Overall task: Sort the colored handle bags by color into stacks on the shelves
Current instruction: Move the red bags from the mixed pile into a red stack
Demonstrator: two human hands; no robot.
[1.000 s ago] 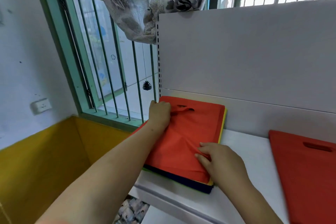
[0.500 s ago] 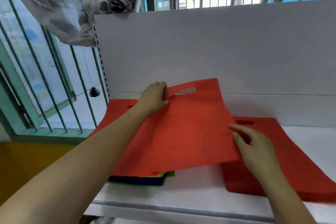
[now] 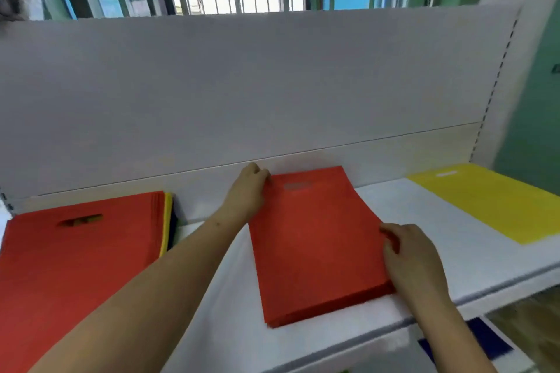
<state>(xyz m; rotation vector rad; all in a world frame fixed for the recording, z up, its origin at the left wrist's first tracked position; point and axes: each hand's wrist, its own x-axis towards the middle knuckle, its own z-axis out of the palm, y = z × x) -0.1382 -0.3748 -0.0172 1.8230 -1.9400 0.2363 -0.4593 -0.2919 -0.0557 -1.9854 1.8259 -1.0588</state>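
A red handle bag (image 3: 315, 239) lies on top of the red stack in the middle of the white shelf (image 3: 424, 221). My left hand (image 3: 247, 194) pinches its top left corner beside the handle slot. My right hand (image 3: 409, 254) holds the bag's right edge, fingers curled over it. On the left sits a mixed stack (image 3: 75, 254) with a red bag on top and yellow and dark blue edges showing beneath. A yellow bag stack (image 3: 497, 200) lies at the far right.
A white back panel (image 3: 272, 85) rises behind the shelf, with barred windows above it. A dark blue bag (image 3: 481, 342) shows on a lower level at the bottom right. The shelf's front lip runs under my right wrist.
Both hands carried the red bag rightward off the mixed stack and laid it flat on the red stack. My view swung right, so the yellow stack came into sight.
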